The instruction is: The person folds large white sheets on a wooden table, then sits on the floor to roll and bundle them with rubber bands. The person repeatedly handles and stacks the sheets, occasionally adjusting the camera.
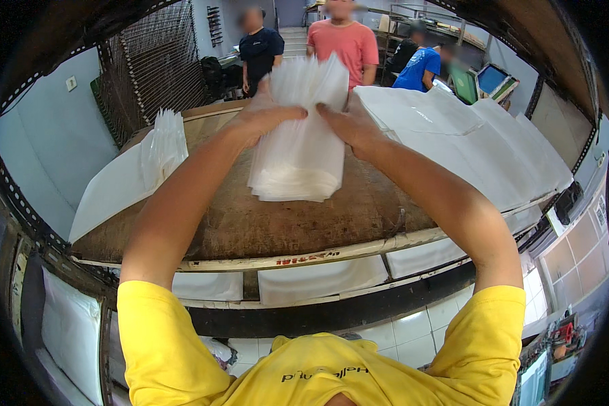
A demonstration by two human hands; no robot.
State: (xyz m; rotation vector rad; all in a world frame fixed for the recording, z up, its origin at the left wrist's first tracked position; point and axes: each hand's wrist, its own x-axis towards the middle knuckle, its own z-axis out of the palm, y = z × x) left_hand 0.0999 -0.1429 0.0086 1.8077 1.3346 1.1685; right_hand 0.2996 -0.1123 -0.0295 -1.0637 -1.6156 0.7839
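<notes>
A thick stack of translucent white plastic sheets (298,152) stands upright above the wooden table, its lower end near the tabletop and its top fanned and blurred. From the left, my left hand (272,111) grips it, thumb across the near face. My right hand (350,125) closes on the opposite side, its thumb also pressed to the front. Most of my fingers are hidden behind the sheets. Whether they are single sheets or flat bags, I cannot tell.
Brown worn wood (264,227) forms the tabletop. More plastic sheets lie in a pile (162,149) at the left and in wide overlapping stacks (446,135) at the right. White stacks (318,279) fill a shelf below the front edge. Several people stand beyond the table, one in a pink shirt (345,47).
</notes>
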